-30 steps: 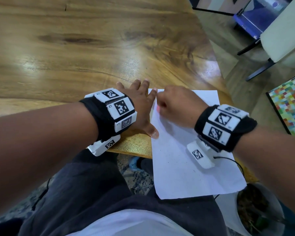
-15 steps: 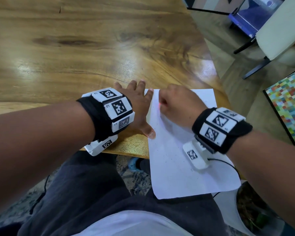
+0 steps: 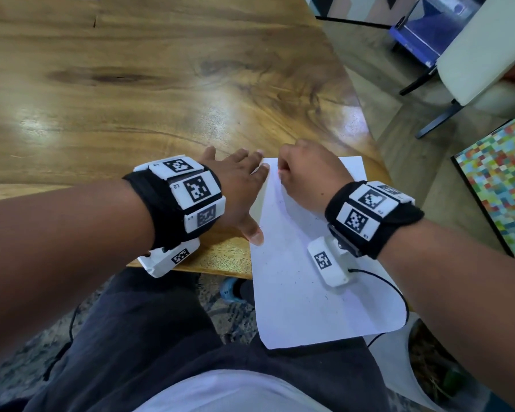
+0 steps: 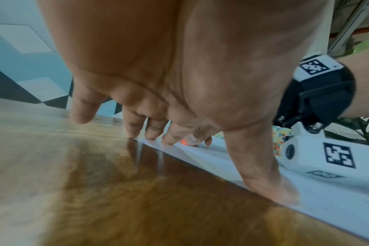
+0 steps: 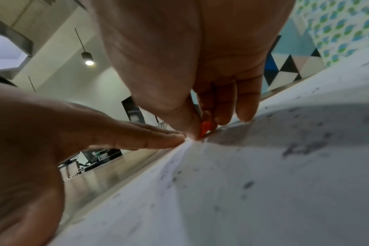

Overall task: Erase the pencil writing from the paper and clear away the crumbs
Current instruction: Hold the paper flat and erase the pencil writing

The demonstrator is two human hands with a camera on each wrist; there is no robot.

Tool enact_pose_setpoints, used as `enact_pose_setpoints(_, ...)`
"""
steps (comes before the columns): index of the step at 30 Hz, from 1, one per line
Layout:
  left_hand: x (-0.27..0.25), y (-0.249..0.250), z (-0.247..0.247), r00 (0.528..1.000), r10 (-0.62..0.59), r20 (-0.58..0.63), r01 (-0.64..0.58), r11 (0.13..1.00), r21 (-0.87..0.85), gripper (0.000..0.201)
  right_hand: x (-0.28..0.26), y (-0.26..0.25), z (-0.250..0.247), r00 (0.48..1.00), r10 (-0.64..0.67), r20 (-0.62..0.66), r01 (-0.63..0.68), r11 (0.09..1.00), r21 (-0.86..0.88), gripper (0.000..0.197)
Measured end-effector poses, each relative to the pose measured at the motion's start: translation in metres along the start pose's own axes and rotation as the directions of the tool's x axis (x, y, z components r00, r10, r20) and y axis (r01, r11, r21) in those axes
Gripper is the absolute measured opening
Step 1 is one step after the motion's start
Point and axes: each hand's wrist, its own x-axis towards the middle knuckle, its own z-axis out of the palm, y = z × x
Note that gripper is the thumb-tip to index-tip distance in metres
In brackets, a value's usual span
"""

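Note:
A white sheet of paper (image 3: 304, 281) lies on the near right corner of the wooden table (image 3: 131, 84) and hangs over its front edge. Dark eraser crumbs (image 5: 301, 148) speckle the sheet. My left hand (image 3: 238, 185) lies flat with straight fingers, its fingertips (image 4: 154, 136) and thumb pressing the paper's left edge. My right hand (image 3: 304, 173) is curled near the paper's top left corner and pinches a small orange eraser (image 5: 205, 127) against the sheet. The same eraser (image 4: 183, 142) shows as an orange speck behind my left fingers. Any pencil writing is too faint to read.
The table's right edge runs just past the paper, with floor beyond it. A white chair (image 3: 476, 49) and a multicoloured mat (image 3: 500, 173) stand to the right. A plant pot (image 3: 434, 364) sits below the paper's near right corner. My lap is under the overhang.
The right hand with the eraser has shifted slightly up toward the paper's top left corner. The left hand stays pressed on the left edge.

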Motion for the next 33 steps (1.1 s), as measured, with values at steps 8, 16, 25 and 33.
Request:
enact_pose_setpoints(8, 0.0, -0.001, 0.001, 1.0, 0.01, 0.001, -0.01, 1.0, 0.003, 0.136, -0.041, -0.018, 0.001, 0.97, -0.24, 0.048, 0.241, 0.97, -0.019, 0.012)
enact_pose_setpoints(16, 0.0, 0.0, -0.001, 1.0, -0.011, 0.028, 0.011, 1.0, -0.016, 0.141, 0.015, 0.017, -0.014, 0.999, 0.034, 0.011, -0.034, 0.999, -0.004, 0.01)
enact_pose_setpoints(25, 0.003, -0.003, 0.003, 1.0, 0.011, 0.017, -0.01, 0.999, -0.035, 0.14, -0.024, -0.014, -0.009, 0.966, -0.239, 0.101, 0.24, 0.971, 0.004, 0.007)
enact_pose_setpoints(33, 0.0, 0.0, -0.003, 1.0, 0.004, 0.031, -0.003, 1.0, -0.027, 0.137, 0.013, 0.017, -0.016, 0.999, -0.009, 0.049, 0.01, 1.0, -0.022, 0.01)
